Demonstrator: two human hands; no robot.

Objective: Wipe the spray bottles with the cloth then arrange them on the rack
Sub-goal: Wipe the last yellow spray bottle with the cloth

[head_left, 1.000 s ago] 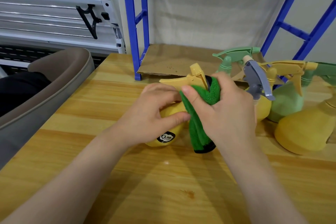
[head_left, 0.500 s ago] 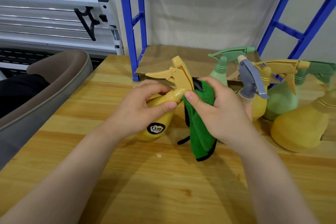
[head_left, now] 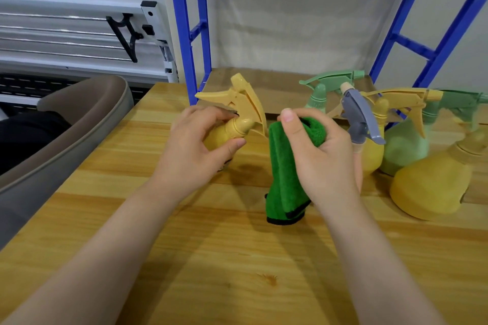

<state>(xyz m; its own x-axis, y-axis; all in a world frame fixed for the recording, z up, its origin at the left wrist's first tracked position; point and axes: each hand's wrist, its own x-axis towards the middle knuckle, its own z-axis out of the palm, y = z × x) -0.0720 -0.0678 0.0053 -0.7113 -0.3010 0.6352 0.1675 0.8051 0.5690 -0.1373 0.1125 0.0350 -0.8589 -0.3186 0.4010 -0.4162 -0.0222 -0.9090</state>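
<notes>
My left hand (head_left: 196, 150) grips a yellow spray bottle (head_left: 237, 113) by its neck and body, with the trigger head pointing left and up. My right hand (head_left: 322, 161) holds a folded green cloth (head_left: 284, 174) just right of the bottle; the cloth hangs down toward the wooden table (head_left: 237, 258) and stands a little apart from the bottle. Several more spray bottles crowd the right: a green-headed one (head_left: 330, 82), a grey-headed yellow one (head_left: 361, 119), a green one (head_left: 404, 150) and a large yellow one (head_left: 433, 182). The blue rack (head_left: 184, 34) rises behind.
A brown board shelf (head_left: 285, 92) of the rack lies at table level behind the bottles. A grey-brown chair back (head_left: 79, 124) stands left of the table. A white folded frame with a black bracket (head_left: 126, 34) leans on the wall at left.
My left hand has turned the yellow bottle upright so its head now shows fully. My right hand has pulled the cloth off the bottle head and slightly to the right.
</notes>
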